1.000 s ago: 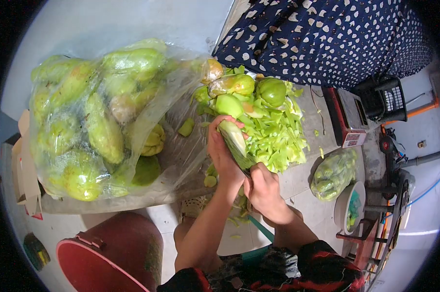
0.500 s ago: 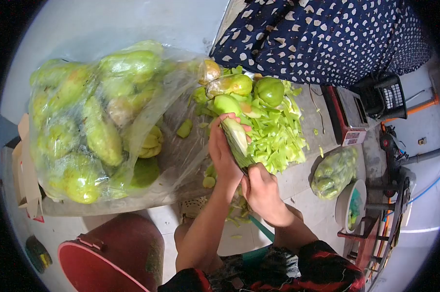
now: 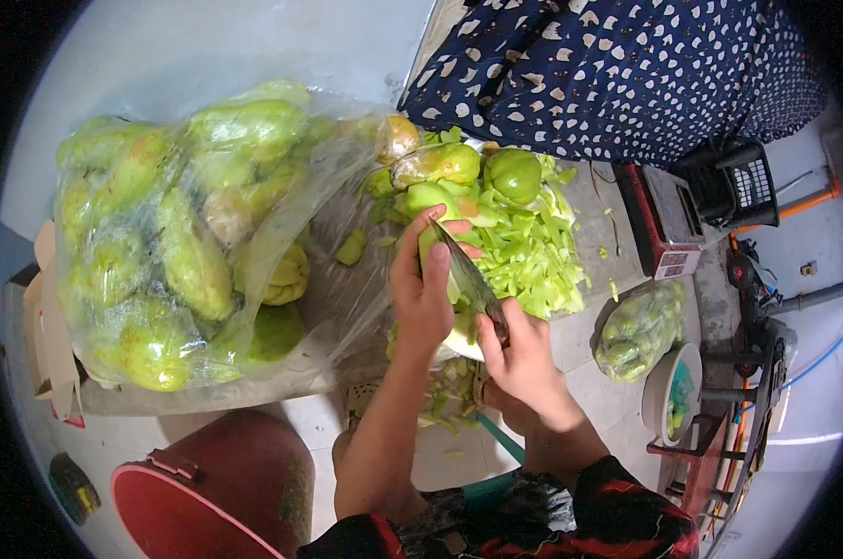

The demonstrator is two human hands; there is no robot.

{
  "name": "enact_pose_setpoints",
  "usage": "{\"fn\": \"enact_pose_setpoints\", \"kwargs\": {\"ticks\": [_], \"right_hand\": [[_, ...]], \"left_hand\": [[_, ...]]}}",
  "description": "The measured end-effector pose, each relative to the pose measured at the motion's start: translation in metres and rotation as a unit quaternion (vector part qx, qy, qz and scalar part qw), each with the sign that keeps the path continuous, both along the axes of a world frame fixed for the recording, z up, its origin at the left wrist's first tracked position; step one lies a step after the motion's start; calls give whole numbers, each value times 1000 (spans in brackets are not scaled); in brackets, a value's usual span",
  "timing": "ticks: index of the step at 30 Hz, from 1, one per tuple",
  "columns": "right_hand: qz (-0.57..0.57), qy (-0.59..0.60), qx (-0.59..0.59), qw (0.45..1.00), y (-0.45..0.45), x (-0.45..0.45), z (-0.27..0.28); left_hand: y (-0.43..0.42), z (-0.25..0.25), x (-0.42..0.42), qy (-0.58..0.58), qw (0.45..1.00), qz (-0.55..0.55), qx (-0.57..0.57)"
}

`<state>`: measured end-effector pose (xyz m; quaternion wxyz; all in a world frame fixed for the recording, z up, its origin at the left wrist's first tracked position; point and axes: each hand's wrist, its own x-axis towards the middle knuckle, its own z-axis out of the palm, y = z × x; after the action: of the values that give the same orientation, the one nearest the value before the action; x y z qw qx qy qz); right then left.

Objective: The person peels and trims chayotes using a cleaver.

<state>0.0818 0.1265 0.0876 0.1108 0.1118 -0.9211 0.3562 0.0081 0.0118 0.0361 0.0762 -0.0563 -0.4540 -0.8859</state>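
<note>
My left hand (image 3: 423, 284) is wrapped round a pale green piece of vegetable, which is mostly hidden by the palm and the blade. In my right hand (image 3: 524, 349) is the handle end of a dark knife (image 3: 470, 279), its blade slanting up and left across the left hand's fingers. Just beyond the hands lies a heap of thin green slices (image 3: 538, 256). Whole green vegetables (image 3: 513, 176) rest at the heap's top edge. Part of a white rim shows below the knife.
A clear plastic bag of large green vegetables (image 3: 193, 252) lies on the left. A red bin (image 3: 226, 484) stands below it. To the right are a red scale (image 3: 659, 219), another filled bag (image 3: 640, 334), a bowl (image 3: 659, 396) and a black basket (image 3: 752, 186). Dark patterned cloth hangs at the top.
The knife has lifted and turned, so its blade shows more fully. My right hand has shifted slightly right, and my left hand has turned, with its thumb now visible. A white rim has come into view.
</note>
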Motion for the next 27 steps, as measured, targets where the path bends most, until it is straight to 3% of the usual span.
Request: {"fn": "enact_pose_setpoints", "kwargs": {"ticks": [3, 7, 9, 10, 12, 21, 25, 27], "right_hand": [[-14, -117, -77, 990, 12, -4, 12], [-33, -120, -161, 979, 34, -8, 11], [-68, -116, -182, 974, 41, -13, 13], [-79, -109, -193, 972, 44, -16, 11], [-80, -106, -198, 971, 45, -20, 7], [-113, -50, -255, 959, 44, -29, -7], [-103, 59, -360, 925, 39, -30, -7], [-102, 102, -393, 908, 42, -34, -16]], "left_hand": [[-6, -15, -8, 43, 997, -3, -59], [-12, -8, -10, 99, 987, 38, -117], [-18, 8, -2, 15, 995, -81, -47], [-18, 5, -3, 16, 995, -81, -48], [-14, -4, -7, -40, 982, -168, 82], [-23, -7, -16, -232, 894, -166, 346], [-34, -11, -15, -223, 902, -160, 332], [-36, -5, -11, -223, 932, -133, 252]]}}
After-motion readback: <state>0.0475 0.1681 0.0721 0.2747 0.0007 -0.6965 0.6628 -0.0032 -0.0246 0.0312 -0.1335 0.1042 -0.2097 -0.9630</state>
